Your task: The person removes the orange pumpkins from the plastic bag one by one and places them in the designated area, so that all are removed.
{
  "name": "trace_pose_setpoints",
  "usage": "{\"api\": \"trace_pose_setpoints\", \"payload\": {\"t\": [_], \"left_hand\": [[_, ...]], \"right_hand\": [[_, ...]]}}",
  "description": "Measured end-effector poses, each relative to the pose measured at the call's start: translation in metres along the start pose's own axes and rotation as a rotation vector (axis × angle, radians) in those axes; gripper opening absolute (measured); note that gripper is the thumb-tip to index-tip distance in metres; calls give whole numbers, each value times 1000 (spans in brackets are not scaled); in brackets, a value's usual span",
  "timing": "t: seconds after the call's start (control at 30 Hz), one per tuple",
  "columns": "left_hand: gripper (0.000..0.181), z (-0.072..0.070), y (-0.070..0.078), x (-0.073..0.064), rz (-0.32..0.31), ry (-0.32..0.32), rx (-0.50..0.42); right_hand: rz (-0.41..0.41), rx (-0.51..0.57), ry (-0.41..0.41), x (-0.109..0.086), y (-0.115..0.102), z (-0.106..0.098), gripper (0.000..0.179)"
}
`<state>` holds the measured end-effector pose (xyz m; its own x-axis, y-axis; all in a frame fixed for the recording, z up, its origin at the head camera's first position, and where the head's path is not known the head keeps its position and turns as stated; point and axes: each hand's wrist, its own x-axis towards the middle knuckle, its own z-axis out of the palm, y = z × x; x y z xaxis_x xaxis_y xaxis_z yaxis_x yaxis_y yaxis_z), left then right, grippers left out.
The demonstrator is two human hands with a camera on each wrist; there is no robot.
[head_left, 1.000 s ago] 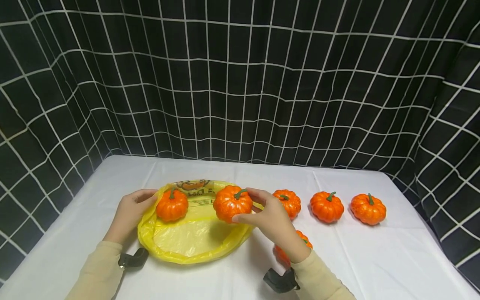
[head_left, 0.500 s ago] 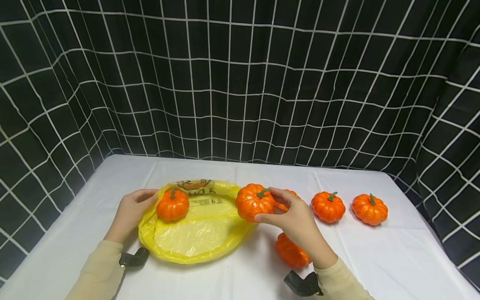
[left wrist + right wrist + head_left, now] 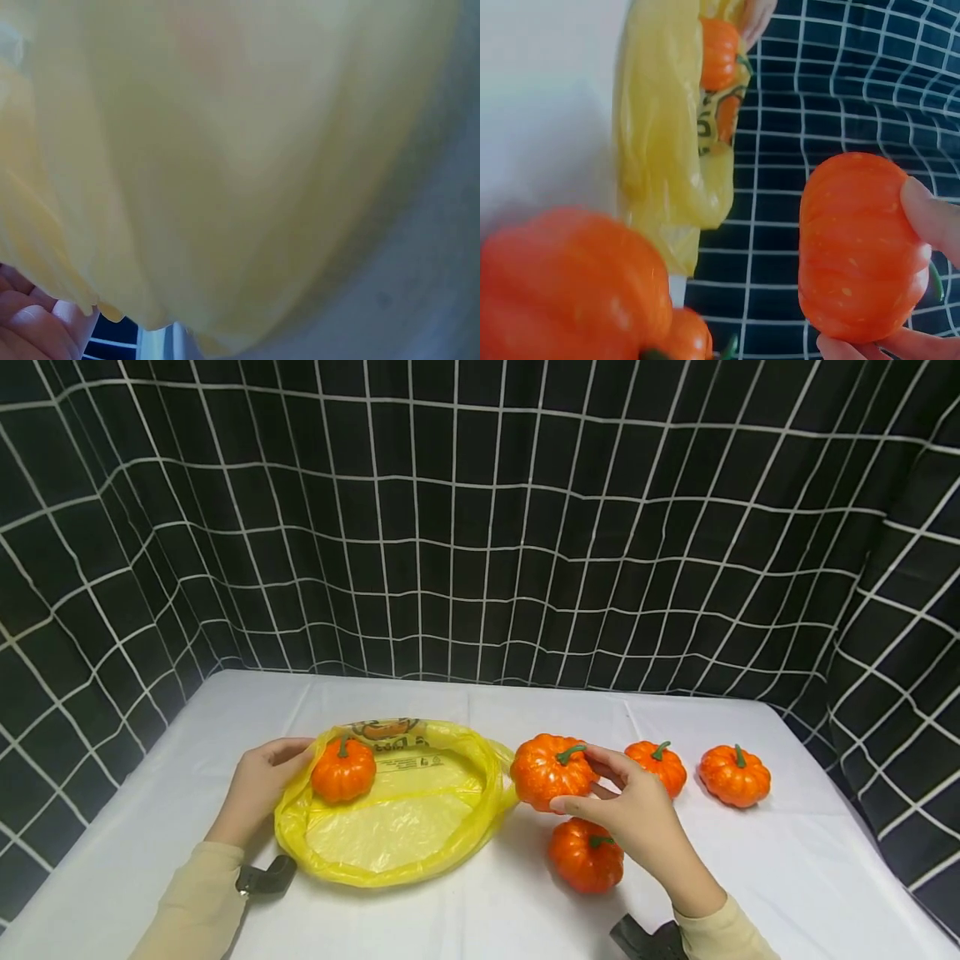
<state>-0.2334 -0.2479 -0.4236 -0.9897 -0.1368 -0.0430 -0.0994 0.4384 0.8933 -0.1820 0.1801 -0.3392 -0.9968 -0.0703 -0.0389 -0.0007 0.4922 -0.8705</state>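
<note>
My left hand (image 3: 258, 785) grips the left rim of a yellow plastic bag (image 3: 480, 835), whose mouth stands wide. Its fingers (image 3: 41, 330) partly show under the blurred bag in the left wrist view. Inside the bag, at the left, sits a small orange pumpkin (image 3: 343, 770) with a green stem. My right hand (image 3: 637, 810) holds another small pumpkin (image 3: 551, 772) between thumb and fingers, just right of the bag; in the right wrist view this pumpkin (image 3: 862, 247) appears raised. Below it on the table lies a pumpkin (image 3: 587, 856).
Two more pumpkins, one partly behind my right hand (image 3: 660, 764) and one farther right (image 3: 735, 775), rest on the white-covered table (image 3: 810, 860). A black curtain with a white grid (image 3: 480, 527) surrounds the back and sides.
My right hand has moved rightward from over the bag, carrying the pumpkin with it. A back-row pumpkin is now hidden behind it. My left hand and the bag's left side stay put.
</note>
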Motion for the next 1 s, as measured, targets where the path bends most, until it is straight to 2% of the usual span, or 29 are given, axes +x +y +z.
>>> {"api": "trace_pose_setpoints", "payload": {"t": [0.37,0.67,1.0], "left_hand": [[47,0,-1,0,23,1,-7],[46,-3,-4,1,15,6,-23],[44,-3,-4,1,26,14,-17]], "right_hand": [[58,-180,73,-14,23,-35,90],[75,-146,87,-15,35,-51,95],[169,-168,117,-21,58,-67,95]]}}
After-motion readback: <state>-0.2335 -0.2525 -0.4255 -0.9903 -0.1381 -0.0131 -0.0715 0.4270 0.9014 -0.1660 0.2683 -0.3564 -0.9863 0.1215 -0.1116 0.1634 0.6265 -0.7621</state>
